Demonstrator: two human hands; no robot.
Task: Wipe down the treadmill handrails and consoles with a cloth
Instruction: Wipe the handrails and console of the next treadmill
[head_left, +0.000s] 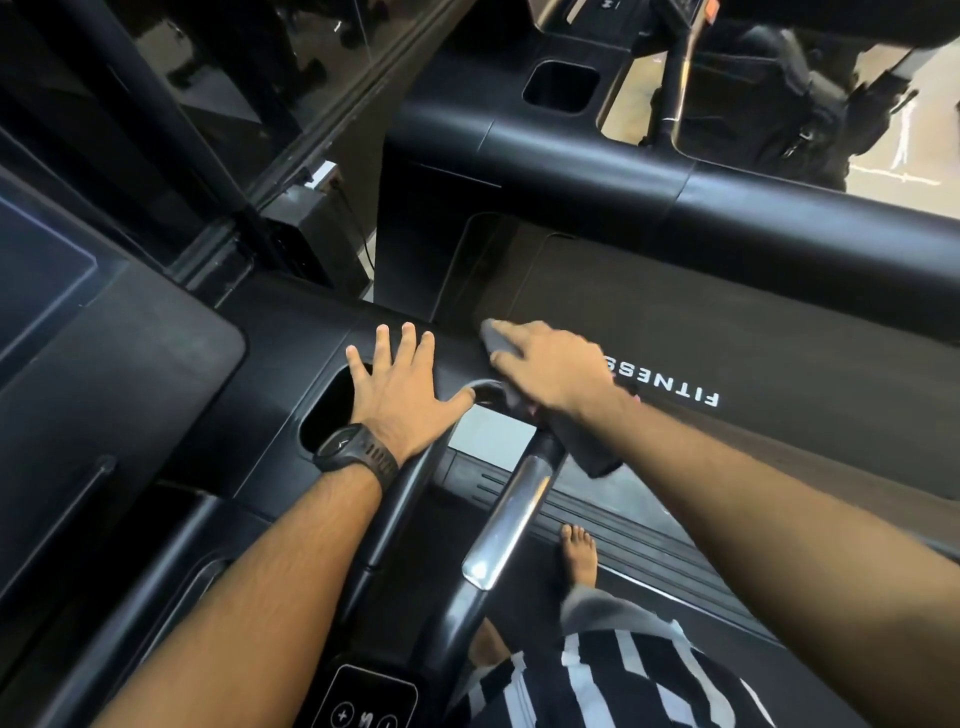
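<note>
While right hand (550, 364) grips it, cloth (497, 340) dark grey, bunched, hanging loose

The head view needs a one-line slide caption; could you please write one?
Right hand holds a grey cloth to the treadmill console; left hand rests flat on it.

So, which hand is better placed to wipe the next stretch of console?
Right. The right hand holds the grey cloth pressed on the console edge. The left hand lies flat, fingers spread, beside the cup holder, holding no cloth and probably bracing.
</note>
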